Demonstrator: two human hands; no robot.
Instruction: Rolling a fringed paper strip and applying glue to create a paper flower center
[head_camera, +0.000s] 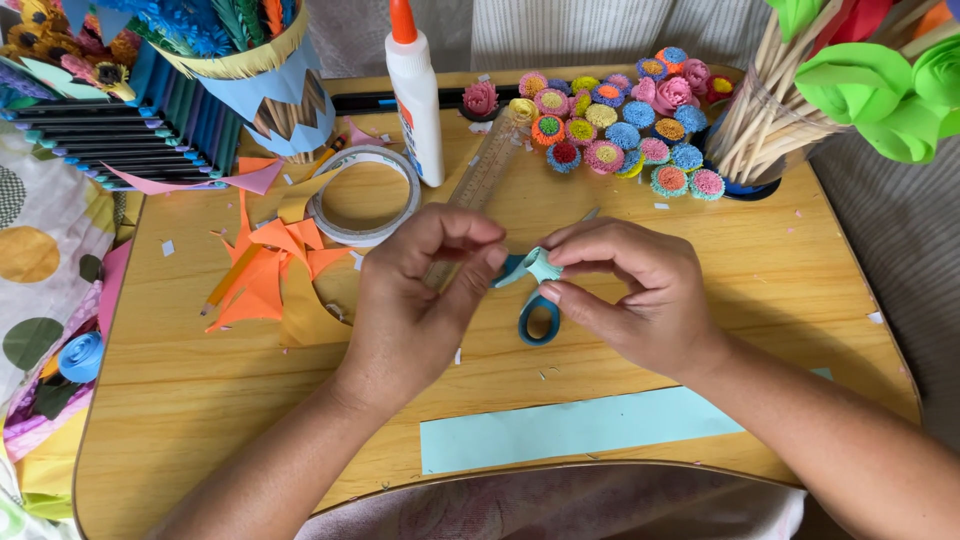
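Note:
A small light teal paper piece (538, 266) is pinched between both hands above the wooden table (180, 400). My left hand (420, 290) grips its left end with thumb and fingers. My right hand (630, 290) pinches its right side. Blue-handled scissors (538, 318) lie on the table just under the hands, partly hidden. A long light teal paper strip (580, 425) lies near the front edge.
A white glue bottle (415, 95), a tape roll (365, 195) and a clear ruler (480, 175) lie behind the hands. Orange paper scraps (265, 265) lie left. Several small paper flowers (620, 125) and a jar of sticks (765, 125) stand at the back right.

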